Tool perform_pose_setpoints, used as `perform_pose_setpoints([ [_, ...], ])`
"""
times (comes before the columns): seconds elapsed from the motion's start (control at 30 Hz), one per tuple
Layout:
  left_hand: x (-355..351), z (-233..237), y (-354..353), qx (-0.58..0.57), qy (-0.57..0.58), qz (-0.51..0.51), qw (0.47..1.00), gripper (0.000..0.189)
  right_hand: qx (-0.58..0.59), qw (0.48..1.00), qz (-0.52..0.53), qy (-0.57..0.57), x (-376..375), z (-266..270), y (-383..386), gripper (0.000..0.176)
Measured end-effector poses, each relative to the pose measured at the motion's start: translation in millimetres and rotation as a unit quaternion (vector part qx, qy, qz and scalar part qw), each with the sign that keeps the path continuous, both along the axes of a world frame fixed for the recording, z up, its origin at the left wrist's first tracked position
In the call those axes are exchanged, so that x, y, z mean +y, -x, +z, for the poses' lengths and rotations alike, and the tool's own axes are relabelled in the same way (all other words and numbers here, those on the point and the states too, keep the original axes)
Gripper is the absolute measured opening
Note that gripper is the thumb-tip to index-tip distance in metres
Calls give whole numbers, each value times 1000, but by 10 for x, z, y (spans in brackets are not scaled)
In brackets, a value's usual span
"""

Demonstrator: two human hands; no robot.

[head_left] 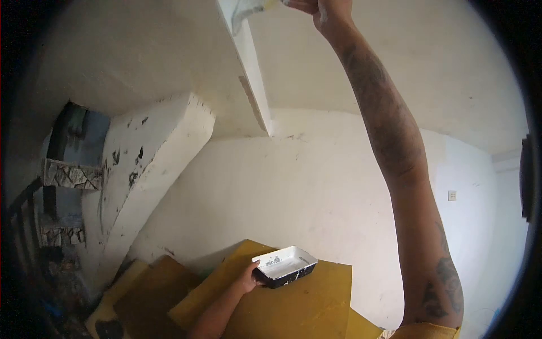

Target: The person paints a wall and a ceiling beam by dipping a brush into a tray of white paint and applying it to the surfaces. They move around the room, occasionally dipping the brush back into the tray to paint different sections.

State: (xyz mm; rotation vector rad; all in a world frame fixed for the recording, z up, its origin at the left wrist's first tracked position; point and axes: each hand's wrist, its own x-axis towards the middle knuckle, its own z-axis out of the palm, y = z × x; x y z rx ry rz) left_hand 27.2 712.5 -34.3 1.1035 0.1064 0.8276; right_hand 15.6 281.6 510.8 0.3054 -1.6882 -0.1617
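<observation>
My left hand (pixel 247 278), low in the middle, is closed on the left end of a paint tray (pixel 288 265). The tray is black outside and coated with white paint inside, and it is held roughly level. My right arm reaches up overhead, and my right hand (pixel 323 10) is partly cut off by the top edge. It is closed on a paintbrush (pixel 248 12), whose blurred, pale bristles lie against the white-painted ceiling beam (pixel 245 48). Much of the brush's handle is out of view.
Yellow-brown boards (pixel 305 305) lean at the foot of the white wall (pixel 316 186). To the left, a sloping white stair underside (pixel 152 147) with chipped dark patches juts out beside stair steps (pixel 70 174). A wall switch (pixel 452 195) is at the right.
</observation>
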Motion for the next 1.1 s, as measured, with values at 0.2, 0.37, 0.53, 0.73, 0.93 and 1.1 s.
perform_pose_setpoints([
  [0.2,-68,39,26,20,-16,17,1000,53,-45,996,72,-13,-430,37,160,18],
  [0.37,-16,25,40,24,-23,18,999,50,-98,966,238,-38,-572,208,18,22],
  [0.53,-222,33,100,45,-105,71,991,52,-94,953,287,-9,-253,136,116,26],
  [0.73,-141,36,-20,-16,24,50,998,43,-88,954,285,39,986,178,-207,19],
  [0.93,40,-50,25,6,-31,9,999,61,21,957,247,149,2135,154,-1057,22],
  [1.1,-192,60,30,-7,-66,62,996,53,117,968,61,215,2286,-37,-1396,16],
])
